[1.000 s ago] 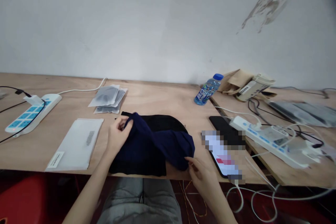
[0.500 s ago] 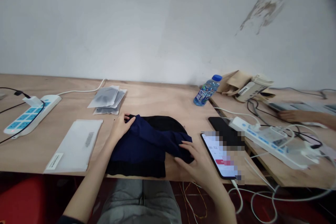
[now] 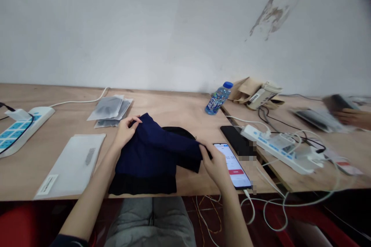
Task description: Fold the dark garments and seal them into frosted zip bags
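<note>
A: Shifted the right hand [image 3: 214, 162] up and drew the right end of the cloth [image 3: 147, 158] out straight since the earlier frame. Swung the view a little to the right, too.

B: And from the left, saw what first?

A: Saw the white strip [image 3: 43, 115] at far left, probably set aside there to keep its wiring off the work. Then came to the packet [image 3: 72, 164], flat by the near edge, perhaps left in easy reach. Behind it, found the pouches [image 3: 108, 106], loosely stacked just beyond the left hand [image 3: 126, 131].

B: Held anything on that side?

A: Pinched the cloth's upper left corner, seemingly between thumb and fingers, presumably to anchor it against a pull.

B: Placed the cloth where?

A: At the near edge of the table [image 3: 179, 104], navy over black, likely kept close for both hands.

B: And on the right?

A: Clamped the cloth's far end, well apart from the left grip, apparently to keep the span smooth. Could not see every fingertip.

B: Noticed more beyond?

A: Spotted the bottle [image 3: 218, 100] farther back, perhaps out of knocking range; the lit phone [image 3: 236, 179] just beside the right hand, face up, maybe for glancing at; lastly another person's hand [image 3: 355, 117], blurred.
</note>
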Action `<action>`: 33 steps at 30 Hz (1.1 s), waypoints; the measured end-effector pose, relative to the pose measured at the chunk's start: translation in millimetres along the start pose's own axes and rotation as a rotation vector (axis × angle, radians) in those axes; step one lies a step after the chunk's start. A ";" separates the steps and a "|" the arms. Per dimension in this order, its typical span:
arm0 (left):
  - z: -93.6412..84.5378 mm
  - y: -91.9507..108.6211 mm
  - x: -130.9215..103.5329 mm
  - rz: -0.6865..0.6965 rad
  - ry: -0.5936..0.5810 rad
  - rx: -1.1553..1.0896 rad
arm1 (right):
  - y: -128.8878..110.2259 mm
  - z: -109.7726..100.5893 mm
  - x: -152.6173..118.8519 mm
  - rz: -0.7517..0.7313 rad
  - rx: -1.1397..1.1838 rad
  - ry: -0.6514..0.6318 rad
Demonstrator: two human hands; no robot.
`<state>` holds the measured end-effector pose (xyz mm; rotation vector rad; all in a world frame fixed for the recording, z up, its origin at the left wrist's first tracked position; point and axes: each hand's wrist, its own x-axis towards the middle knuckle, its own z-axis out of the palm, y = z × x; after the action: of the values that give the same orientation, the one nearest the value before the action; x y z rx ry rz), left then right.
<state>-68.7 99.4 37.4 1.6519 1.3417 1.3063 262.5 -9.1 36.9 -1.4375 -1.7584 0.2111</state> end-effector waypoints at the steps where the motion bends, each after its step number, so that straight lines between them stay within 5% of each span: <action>1: -0.5 -0.2 -0.1 0.022 0.050 0.040 | 3.4 1.3 16.5 -0.013 0.008 0.007; 5: 2.1 -7.9 0.1 0.156 0.171 0.366 | 24.2 24.6 84.6 -0.093 0.037 -0.082; 11: 7.6 -7.8 -16.7 0.196 0.068 0.590 | 48.2 68.9 133.5 -0.069 -0.050 -0.112; 16: -12.2 10.1 -75.4 0.235 -0.265 0.611 | 40.1 64.5 103.8 -0.051 -0.076 -0.021; 19: -29.4 7.7 -114.7 0.225 -0.326 0.672 | 28.3 48.7 66.7 -0.065 -0.034 -0.022; 26: -51.9 -17.7 -142.7 0.197 -0.192 0.797 | 12.7 22.2 -11.9 -0.009 -0.095 -0.062; 33: -45.8 -2.3 -132.1 0.169 -0.042 0.722 | 34.5 31.8 -22.9 0.055 -0.137 -0.039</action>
<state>-111.2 -31.0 9.7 2.2899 1.8085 0.9048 266.1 -6.3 -15.1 -1.5912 -1.7949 0.1506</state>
